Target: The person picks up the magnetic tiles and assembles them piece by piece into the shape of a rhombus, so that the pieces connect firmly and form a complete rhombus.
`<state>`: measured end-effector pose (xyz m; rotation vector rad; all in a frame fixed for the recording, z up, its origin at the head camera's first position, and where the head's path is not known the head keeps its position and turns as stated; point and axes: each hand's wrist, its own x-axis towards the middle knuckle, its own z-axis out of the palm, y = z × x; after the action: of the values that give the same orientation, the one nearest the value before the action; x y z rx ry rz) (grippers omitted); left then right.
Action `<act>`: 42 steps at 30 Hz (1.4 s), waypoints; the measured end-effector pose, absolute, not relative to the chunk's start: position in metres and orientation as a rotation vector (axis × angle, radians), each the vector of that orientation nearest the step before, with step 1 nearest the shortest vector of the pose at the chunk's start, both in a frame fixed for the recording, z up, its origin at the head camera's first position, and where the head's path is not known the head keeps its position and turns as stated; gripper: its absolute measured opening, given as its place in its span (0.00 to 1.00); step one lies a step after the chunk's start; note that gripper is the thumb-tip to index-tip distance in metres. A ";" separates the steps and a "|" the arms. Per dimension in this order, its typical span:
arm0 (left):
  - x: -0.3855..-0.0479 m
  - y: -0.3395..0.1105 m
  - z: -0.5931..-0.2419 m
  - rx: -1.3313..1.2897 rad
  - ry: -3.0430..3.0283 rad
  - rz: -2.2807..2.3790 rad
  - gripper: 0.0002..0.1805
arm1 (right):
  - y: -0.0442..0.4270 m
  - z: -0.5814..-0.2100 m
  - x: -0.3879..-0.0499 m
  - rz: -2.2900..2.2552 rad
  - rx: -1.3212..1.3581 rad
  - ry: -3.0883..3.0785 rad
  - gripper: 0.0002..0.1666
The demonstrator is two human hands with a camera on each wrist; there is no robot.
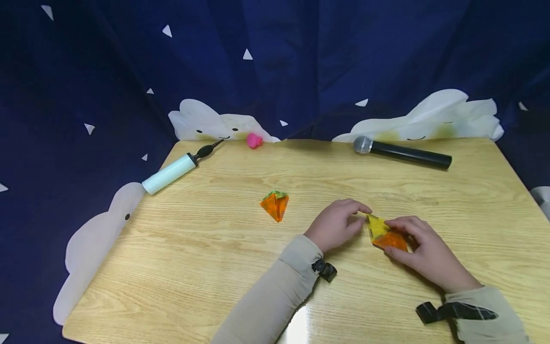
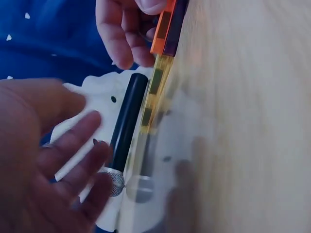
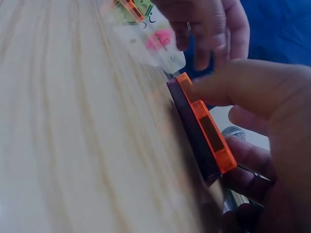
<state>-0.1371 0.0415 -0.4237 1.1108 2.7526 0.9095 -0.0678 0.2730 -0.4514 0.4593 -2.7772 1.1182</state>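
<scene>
My right hand pinches an orange magnetic tile between thumb and fingers. Under that tile lies a dark purple one, the two stacked flat. A yellow magnetic tile adjoins the orange one on the side toward my left hand. The left fingers are spread and loosely bent beside the yellow tile's corner, holding nothing; the left wrist view shows a gap between them and the tile. Left of both hands stands a small faceted shape of orange and green tiles.
A black microphone with a silver head lies at the back right of the wooden table. At the back left is a pale mint hand pump. A small pink toy sits at the back edge, before a dark blue curtain.
</scene>
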 end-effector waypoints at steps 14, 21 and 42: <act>-0.136 0.067 -0.427 1.159 2.685 0.378 0.34 | 0.272 -0.439 -0.065 0.880 0.400 -2.894 0.37; -0.137 0.064 -0.425 1.097 2.675 0.360 0.41 | 0.275 -0.439 -0.064 0.908 0.412 -2.858 0.31; -0.132 0.067 -0.436 1.165 2.410 1.126 0.19 | 0.272 -0.444 -0.064 1.294 0.347 -2.582 0.21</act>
<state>-0.1325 0.0673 -0.4358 1.1655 2.4101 1.1257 -0.0641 0.2720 -0.4439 0.3468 -2.5820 1.2940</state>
